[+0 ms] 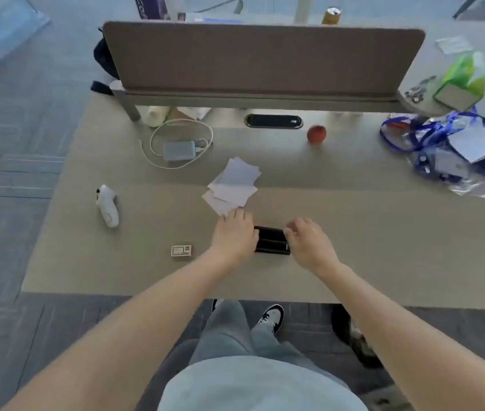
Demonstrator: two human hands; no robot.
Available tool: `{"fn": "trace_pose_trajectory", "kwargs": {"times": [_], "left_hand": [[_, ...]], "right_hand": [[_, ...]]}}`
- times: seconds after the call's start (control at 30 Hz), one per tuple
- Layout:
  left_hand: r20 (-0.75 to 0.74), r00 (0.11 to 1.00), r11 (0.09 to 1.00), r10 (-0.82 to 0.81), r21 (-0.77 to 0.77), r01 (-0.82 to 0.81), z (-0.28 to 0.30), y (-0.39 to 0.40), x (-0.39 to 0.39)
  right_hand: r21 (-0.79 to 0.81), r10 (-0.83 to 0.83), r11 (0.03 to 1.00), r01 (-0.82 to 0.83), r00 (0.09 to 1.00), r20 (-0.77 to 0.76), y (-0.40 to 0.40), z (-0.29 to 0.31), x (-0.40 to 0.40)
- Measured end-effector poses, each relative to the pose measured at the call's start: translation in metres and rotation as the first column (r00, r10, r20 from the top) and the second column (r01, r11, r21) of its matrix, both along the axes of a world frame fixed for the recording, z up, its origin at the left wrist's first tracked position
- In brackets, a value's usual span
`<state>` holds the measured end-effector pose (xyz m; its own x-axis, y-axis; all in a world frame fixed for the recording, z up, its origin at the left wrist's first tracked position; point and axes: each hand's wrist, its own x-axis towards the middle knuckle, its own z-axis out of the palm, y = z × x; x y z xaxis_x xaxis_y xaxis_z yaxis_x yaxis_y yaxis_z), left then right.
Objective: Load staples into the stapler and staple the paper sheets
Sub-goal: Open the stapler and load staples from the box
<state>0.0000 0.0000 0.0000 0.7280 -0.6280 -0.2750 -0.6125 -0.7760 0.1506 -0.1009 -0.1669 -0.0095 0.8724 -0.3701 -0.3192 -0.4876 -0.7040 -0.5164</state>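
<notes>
A black stapler (271, 240) lies flat on the desk near its front edge. My left hand (234, 234) rests over the stapler's left end, fingers curled against it. My right hand (309, 243) covers its right end, fingers loosely bent. Whether either hand truly grips the stapler is unclear. A loose fan of white paper sheets (233, 185) lies just beyond my left hand, its near corner touching my fingertips. A small white staple box (181, 250) sits on the desk to the left of my left wrist.
A white controller (108, 205) lies at the left. A grey power bank with white cable (179, 150) and a red apple (316, 133) sit further back. Blue lanyards and plastic bags (454, 149) pile at the right. A brown divider panel (262, 57) bounds the desk's far side.
</notes>
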Motion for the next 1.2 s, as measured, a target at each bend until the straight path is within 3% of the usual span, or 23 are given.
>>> {"fn": "trace_pose_trajectory", "kwargs": {"times": [0.2, 0.37, 0.57, 0.9, 1.2], "left_hand": [[-0.347, 0.916, 0.971, 0.201, -0.056, -0.234, -0.055, 0.017, -0.022], [-0.459, 0.861, 0.933, 0.218, -0.161, -0.322, -0.078, 0.015, -0.025], [-0.468, 0.849, 0.898, 0.245, -0.221, -0.38, -0.093, 0.012, -0.029], [-0.516, 0.817, 0.831, 0.26, -0.312, -0.461, -0.107, 0.046, -0.041], [-0.406, 0.894, 0.829, 0.191, -0.421, -0.368, -0.12, 0.077, -0.025]], "right_hand": [[-0.048, 0.096, 0.994, -0.1, 0.993, -0.072, 0.022, -0.043, -0.018], [-0.106, 0.181, 0.976, -0.189, 0.981, -0.076, 0.025, -0.055, -0.011], [-0.099, 0.242, 0.965, -0.243, 0.97, -0.018, 0.034, -0.066, 0.002], [-0.032, 0.197, 0.98, -0.196, 0.979, 0.058, 0.06, -0.091, -0.005], [-0.057, 0.212, 0.977, -0.205, 0.957, 0.197, 0.088, -0.104, 0.003]]}}
